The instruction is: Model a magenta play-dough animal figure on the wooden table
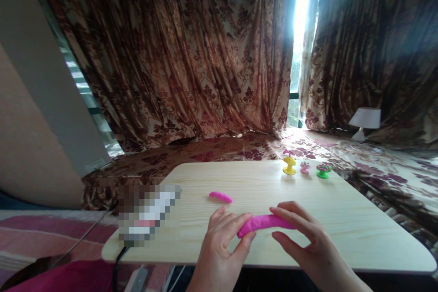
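Note:
A thick roll of bright pink modelling clay is held slightly curved above the near part of the table. My left hand pinches its left end between thumb and fingers. Around the right end curve the fingers of my right hand, the forefinger on the upper side and the thumb just below; whether that thumb touches the clay is unclear. Beyond my left hand, a smaller pink clay piece lies on the wooden table.
Along the far right edge stand small clay figures: a yellow one with a pink curl, a pink one and a green one with pink dots. A pixelated object with a black cable lies at the left. A white lamp stands behind.

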Demonstrator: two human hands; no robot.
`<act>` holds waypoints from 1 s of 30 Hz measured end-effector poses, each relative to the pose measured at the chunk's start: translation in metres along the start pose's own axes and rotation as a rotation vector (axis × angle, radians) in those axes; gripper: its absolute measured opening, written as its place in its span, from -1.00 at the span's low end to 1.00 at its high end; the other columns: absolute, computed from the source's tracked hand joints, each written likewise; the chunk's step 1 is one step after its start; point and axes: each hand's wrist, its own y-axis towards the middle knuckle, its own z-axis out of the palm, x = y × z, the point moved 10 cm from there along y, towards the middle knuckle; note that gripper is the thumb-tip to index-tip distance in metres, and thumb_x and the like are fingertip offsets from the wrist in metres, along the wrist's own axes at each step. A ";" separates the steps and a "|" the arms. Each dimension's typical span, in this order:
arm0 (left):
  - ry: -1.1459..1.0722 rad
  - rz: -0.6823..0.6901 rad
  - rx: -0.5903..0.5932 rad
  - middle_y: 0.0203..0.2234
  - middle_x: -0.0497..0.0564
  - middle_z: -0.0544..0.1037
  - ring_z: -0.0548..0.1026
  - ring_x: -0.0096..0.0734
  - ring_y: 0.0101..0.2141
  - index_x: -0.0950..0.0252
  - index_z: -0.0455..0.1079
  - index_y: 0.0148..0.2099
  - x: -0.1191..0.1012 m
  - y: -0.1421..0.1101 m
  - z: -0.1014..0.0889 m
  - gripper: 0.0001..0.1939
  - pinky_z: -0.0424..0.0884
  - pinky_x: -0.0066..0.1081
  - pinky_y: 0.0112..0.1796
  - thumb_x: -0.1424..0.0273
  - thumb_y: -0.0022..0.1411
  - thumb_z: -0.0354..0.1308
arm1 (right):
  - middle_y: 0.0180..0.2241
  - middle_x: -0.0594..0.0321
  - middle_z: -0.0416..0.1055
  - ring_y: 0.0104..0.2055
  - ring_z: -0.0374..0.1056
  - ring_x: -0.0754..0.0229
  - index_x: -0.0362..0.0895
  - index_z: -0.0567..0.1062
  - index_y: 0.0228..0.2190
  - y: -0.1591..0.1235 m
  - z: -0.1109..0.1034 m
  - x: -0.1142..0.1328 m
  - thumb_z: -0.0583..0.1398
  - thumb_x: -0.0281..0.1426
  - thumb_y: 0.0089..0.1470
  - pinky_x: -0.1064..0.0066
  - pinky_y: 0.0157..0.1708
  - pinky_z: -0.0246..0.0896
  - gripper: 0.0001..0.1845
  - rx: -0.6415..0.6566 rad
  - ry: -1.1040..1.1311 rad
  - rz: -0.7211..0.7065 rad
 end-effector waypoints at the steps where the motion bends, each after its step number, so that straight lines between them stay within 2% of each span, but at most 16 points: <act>1: 0.009 0.000 0.003 -0.27 -0.04 0.57 0.49 -0.33 -0.23 0.11 0.38 -0.04 0.000 -0.001 0.001 -0.74 0.20 -0.09 0.06 0.34 0.20 0.11 | -0.09 0.18 0.29 -0.08 0.31 0.14 0.08 0.32 0.03 0.000 0.001 0.001 0.18 -0.42 0.07 0.40 -0.13 0.30 -0.54 0.012 -0.013 -0.009; 7: 0.062 -0.005 -0.023 -0.17 -0.03 0.52 0.43 -0.24 -0.10 0.09 0.28 0.06 -0.003 -0.005 0.003 -0.58 0.19 -0.08 0.06 0.28 0.12 0.18 | -0.18 0.20 0.30 -0.16 0.34 0.20 0.06 0.39 -0.04 0.003 0.003 0.005 0.14 -0.46 0.11 0.46 -0.22 0.31 -0.64 0.032 0.003 -0.013; 14: 0.058 0.031 -0.044 -0.32 -0.07 0.52 0.46 -0.36 -0.23 0.11 0.36 -0.03 -0.015 0.000 0.003 -0.73 0.12 -0.12 0.09 0.38 0.19 0.11 | -0.23 0.23 0.31 -0.23 0.34 0.23 0.03 0.42 -0.10 0.005 -0.001 0.010 0.15 -0.47 0.10 0.50 -0.33 0.31 -0.69 -0.037 0.068 -0.017; 16: 0.062 0.008 -0.062 -0.32 -0.07 0.51 0.46 -0.36 -0.24 0.12 0.36 -0.04 -0.015 -0.001 0.002 -0.75 0.09 -0.10 0.09 0.39 0.20 0.10 | -0.22 0.23 0.31 -0.21 0.34 0.22 0.03 0.41 -0.08 0.004 -0.001 0.009 0.15 -0.47 0.10 0.48 -0.29 0.31 -0.67 -0.057 0.065 -0.022; 19: 0.069 -0.015 -0.079 -0.32 -0.05 0.52 0.46 -0.34 -0.24 0.13 0.36 -0.05 -0.014 -0.002 0.001 -0.76 0.10 -0.08 0.07 0.40 0.21 0.09 | -0.10 0.20 0.28 -0.08 0.30 0.17 0.06 0.31 0.04 0.003 0.000 0.006 0.17 -0.47 0.08 0.41 -0.12 0.26 -0.53 -0.054 0.009 -0.023; 21: 0.069 -0.027 -0.096 -0.32 -0.05 0.52 0.46 -0.32 -0.25 0.14 0.37 -0.07 -0.013 -0.003 0.000 -0.77 0.12 -0.06 0.06 0.40 0.20 0.09 | -0.04 0.18 0.25 -0.03 0.28 0.15 0.06 0.26 0.08 0.001 -0.001 0.003 0.17 -0.48 0.08 0.39 -0.07 0.23 -0.48 -0.047 -0.033 -0.013; 25: 0.054 -0.047 -0.110 -0.30 -0.03 0.53 0.46 -0.27 -0.24 0.14 0.37 -0.07 -0.011 -0.004 -0.002 -0.75 0.13 -0.01 0.05 0.36 0.16 0.13 | -0.10 0.19 0.30 -0.11 0.32 0.19 0.05 0.34 0.00 -0.003 -0.007 0.000 0.14 -0.49 0.11 0.46 -0.20 0.29 -0.59 -0.081 -0.041 -0.014; 30: 0.070 0.007 -0.122 -0.32 -0.04 0.53 0.47 -0.30 -0.26 0.16 0.35 -0.05 -0.016 -0.004 -0.003 -0.73 0.16 -0.03 0.04 0.42 0.17 0.12 | -0.17 0.20 0.32 -0.20 0.34 0.23 0.02 0.35 0.00 -0.003 -0.004 0.000 0.13 -0.50 0.12 0.51 -0.36 0.31 -0.60 -0.060 0.077 -0.013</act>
